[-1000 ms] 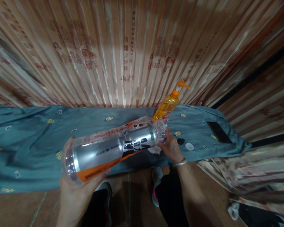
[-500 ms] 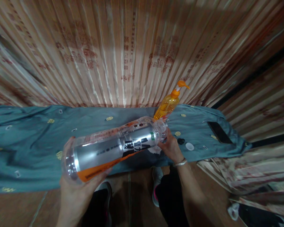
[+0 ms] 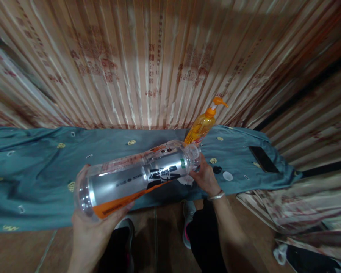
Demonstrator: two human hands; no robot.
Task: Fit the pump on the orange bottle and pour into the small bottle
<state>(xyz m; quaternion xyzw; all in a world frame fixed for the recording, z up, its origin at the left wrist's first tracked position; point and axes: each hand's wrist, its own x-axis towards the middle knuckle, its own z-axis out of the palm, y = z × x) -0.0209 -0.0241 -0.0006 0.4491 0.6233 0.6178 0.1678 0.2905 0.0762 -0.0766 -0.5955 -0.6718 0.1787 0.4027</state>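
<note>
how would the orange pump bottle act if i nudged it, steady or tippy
The orange pump bottle would probably tip if pushed up high, being tall and slim. It may feel fairly weighty, as its clear wall seems to show yellow liquid. The clear plastic bottle hides its base, so its footing is uncertain.

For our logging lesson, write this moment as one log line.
left hand: holds bottle base | right hand: holds bottle neck | phone: on cloth
</note>
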